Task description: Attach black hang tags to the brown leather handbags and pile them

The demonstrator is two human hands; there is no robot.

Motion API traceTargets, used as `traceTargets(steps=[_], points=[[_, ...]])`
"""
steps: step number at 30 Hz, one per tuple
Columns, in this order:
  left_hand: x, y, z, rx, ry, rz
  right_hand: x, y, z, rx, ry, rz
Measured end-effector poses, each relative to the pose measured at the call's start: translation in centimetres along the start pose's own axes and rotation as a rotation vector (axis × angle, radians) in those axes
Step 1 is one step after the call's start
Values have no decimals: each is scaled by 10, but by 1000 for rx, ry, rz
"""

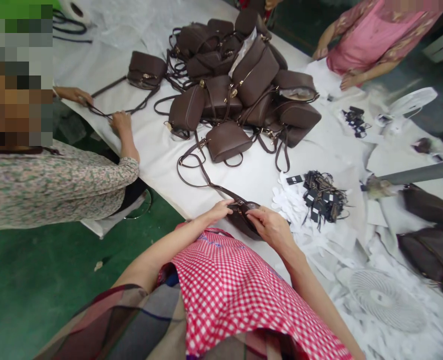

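At the near edge of the table, a dark brown handbag (242,221) is between my two hands, close to my checked apron. My left hand (221,212) has its fingers closed on the bag's top edge by the strap end. On the other side of the opening, my right hand (268,223) pinches the rim. The bag's long strap (194,185) loops away over the white cloth. Just beyond lies another brown handbag (229,141), in front of a heap of similar bags (221,95). What lies under my fingertips is partly hidden.
Black tags (324,197) lie piled beside white paper pieces (287,202) to my right. A fan (386,300) stands at the lower right, near more dark bags (427,250). On the left, a co-worker's hands (121,125) hold a bag strap; another person in pink stands across the table.
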State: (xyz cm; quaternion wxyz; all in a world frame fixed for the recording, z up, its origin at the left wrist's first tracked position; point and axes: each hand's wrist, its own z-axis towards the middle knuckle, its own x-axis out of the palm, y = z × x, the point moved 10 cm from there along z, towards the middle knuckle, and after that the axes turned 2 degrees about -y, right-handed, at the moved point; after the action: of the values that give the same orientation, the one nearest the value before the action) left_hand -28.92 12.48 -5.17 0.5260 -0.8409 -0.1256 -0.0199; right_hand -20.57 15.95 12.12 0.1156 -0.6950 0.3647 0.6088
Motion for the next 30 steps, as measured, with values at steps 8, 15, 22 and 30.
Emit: traceTargets(steps=[8, 15, 22, 30], points=[[-1, 2, 7, 28, -27, -439, -11, -10, 16, 133, 25, -268], [0, -3, 7, 68, 5, -489, -5, -21, 30, 210, 35, -359], [-4, -12, 0, 77, -37, -446, 6, -17, 42, 200, 116, -449], [-4, -18, 7, 84, -87, -425, 19, -14, 51, 202, 127, -494]])
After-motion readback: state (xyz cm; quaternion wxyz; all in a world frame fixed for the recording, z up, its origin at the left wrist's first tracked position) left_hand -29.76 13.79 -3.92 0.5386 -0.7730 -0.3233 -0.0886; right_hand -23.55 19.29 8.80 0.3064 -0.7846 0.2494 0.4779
